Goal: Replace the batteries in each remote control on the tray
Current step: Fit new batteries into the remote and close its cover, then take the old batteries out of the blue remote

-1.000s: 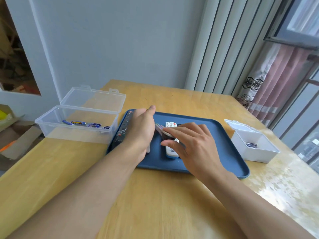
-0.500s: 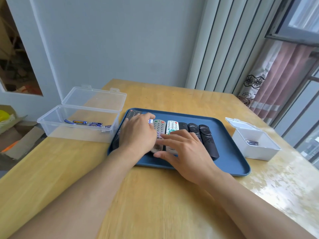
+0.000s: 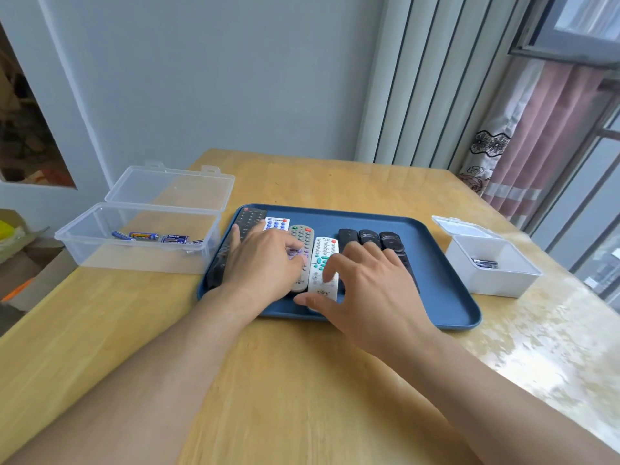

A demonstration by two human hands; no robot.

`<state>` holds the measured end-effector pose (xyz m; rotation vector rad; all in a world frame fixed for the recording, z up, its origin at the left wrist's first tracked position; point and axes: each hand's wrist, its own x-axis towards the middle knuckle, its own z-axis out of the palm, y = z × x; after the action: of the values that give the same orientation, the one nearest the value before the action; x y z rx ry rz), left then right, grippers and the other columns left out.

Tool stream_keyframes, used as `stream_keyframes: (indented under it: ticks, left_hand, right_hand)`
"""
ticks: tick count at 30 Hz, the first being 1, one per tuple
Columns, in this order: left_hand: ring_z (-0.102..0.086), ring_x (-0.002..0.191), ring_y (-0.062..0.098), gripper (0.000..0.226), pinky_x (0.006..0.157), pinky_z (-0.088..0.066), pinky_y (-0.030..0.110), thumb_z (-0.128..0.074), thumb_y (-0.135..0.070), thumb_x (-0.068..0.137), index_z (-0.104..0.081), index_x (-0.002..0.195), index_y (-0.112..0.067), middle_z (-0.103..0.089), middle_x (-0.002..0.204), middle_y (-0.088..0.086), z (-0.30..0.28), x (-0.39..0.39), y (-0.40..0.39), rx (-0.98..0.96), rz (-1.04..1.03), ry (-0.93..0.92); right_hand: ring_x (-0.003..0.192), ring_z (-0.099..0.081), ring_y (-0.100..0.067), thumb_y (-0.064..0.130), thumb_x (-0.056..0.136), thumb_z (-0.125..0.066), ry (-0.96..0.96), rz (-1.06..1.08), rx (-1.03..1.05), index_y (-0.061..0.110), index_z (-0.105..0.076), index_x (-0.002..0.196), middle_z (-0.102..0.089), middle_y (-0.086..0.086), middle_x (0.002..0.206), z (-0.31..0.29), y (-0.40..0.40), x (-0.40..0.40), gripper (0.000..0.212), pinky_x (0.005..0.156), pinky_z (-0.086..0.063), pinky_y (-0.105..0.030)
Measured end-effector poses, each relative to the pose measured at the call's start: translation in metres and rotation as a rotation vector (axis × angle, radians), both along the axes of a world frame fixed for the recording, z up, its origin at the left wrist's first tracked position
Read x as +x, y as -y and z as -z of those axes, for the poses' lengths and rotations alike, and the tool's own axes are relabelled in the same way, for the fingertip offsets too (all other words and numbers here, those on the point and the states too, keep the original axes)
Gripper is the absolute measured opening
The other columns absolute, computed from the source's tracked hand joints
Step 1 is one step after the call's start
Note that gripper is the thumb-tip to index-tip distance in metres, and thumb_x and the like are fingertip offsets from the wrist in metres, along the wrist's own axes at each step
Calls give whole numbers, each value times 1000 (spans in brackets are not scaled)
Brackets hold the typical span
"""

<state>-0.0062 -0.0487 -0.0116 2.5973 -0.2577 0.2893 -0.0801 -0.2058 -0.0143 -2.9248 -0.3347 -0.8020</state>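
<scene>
Remotes [image 3: 323,263] on tray [image 3: 446,297] lie under both flat hands [image 3: 265,263] [image 3: 369,290].

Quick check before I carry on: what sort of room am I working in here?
Probably a room in a home, not a workshop: a wooden table by a window with a pink curtain, and a cardboard box on the floor.

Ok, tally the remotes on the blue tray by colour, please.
Black plastic remotes: 4 — one long, three short
White plastic remotes: 2
Grey plastic remote: 1
Total: 7
</scene>
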Motion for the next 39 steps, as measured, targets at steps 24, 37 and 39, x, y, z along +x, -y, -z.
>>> stream_keyframes:
  ticks: [24, 37, 39]
  left_hand:
    - [-67, 91, 20, 17, 80, -51, 28, -61, -33, 90, -77, 89, -25, -74, 89, -8, -19, -18, 8, -276, 27, 46]
    - [-70, 84, 20, 22, 84, -57, 35, -52, -17, 104, -62, 121, -10, -74, 90, 13, -23, -33, 33, -1258, 374, -263]
    - [-69, 74, 20, 22, 82, -61, 40, -48, -15, 105, -62, 123, -16, -71, 78, 6, -22, -34, 34, -1244, 348, -248]
  right_hand:
    - [54, -49, -20, 55, 76, -54, 25, 109, 586, 24, -42, 77, -53, 7, 53, -35, 5, -18, 33, 52, -39, -36]
    - [51, -47, 1, 37, 94, -66, -281, -140, 1162, 15, -62, 74, -56, 13, 54, -29, 9, -17, 31, 54, -35, -15]
    - [48, -39, -4, 39, 90, -71, -190, -149, 1091, 22, -67, 75, -46, 12, 51, -24, 13, -14, 23, 50, -32, -17]
